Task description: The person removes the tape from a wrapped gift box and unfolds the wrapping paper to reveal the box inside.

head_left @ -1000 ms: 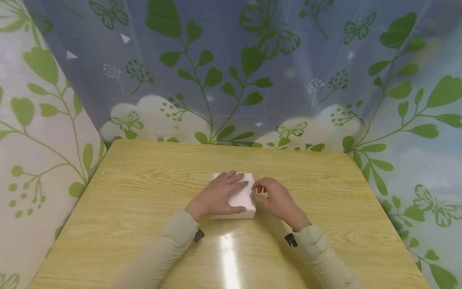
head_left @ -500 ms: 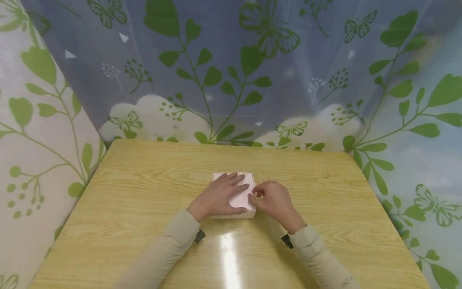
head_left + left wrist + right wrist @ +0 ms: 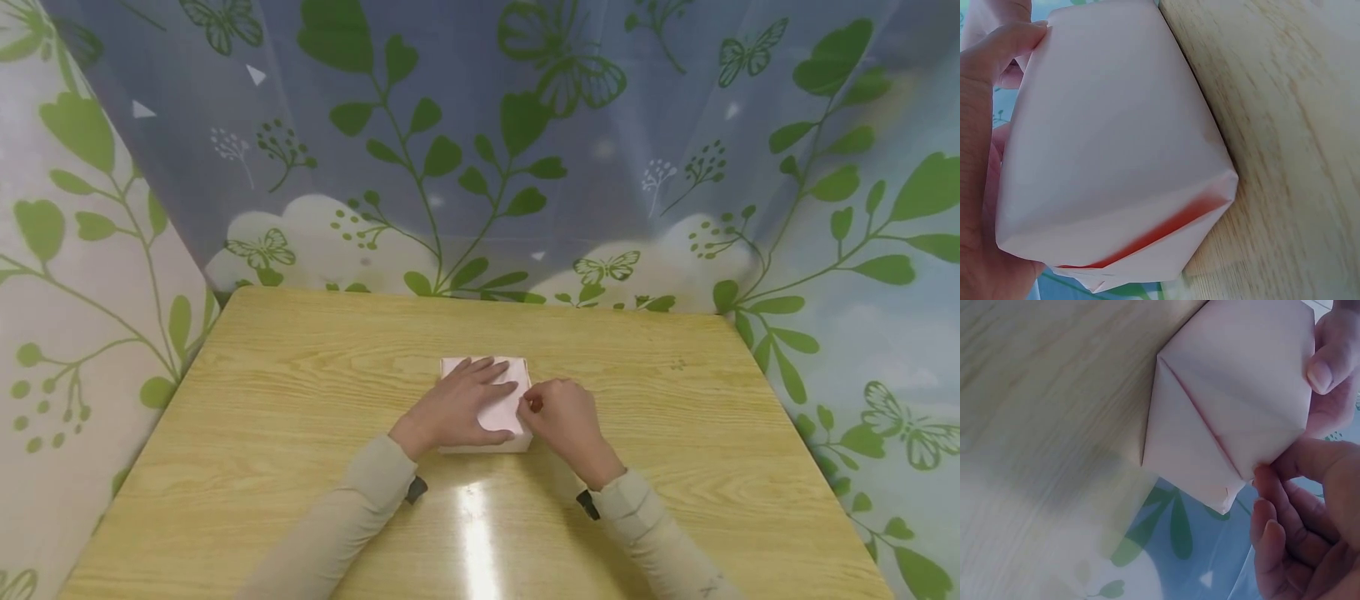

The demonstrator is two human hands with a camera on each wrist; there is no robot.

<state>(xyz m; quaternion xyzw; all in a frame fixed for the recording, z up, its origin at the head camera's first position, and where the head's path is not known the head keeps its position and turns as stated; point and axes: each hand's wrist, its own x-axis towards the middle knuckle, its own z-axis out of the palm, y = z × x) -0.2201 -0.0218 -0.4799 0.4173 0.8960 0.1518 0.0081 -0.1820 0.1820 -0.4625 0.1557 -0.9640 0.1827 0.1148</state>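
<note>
Left hand [image 3: 461, 407], head view: fingers spread on pink box [image 3: 501, 412], mid tabletop [image 3: 300, 375]; right hand [image 3: 566, 421] curls at its right edge, grip too small to tell. Left wrist: red strip [image 3: 1163, 232] shows inside end fold. Right wrist: right hand pinches end flap [image 3: 1250, 434].

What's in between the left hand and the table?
The pale pink box: the left hand rests on its top, and it sits on the table. The head view shows it.

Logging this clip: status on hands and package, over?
Left hand rests spread on pale package. Right hand pinches its folded end. Package sits on table. Nothing seen blocking either hand.
</note>
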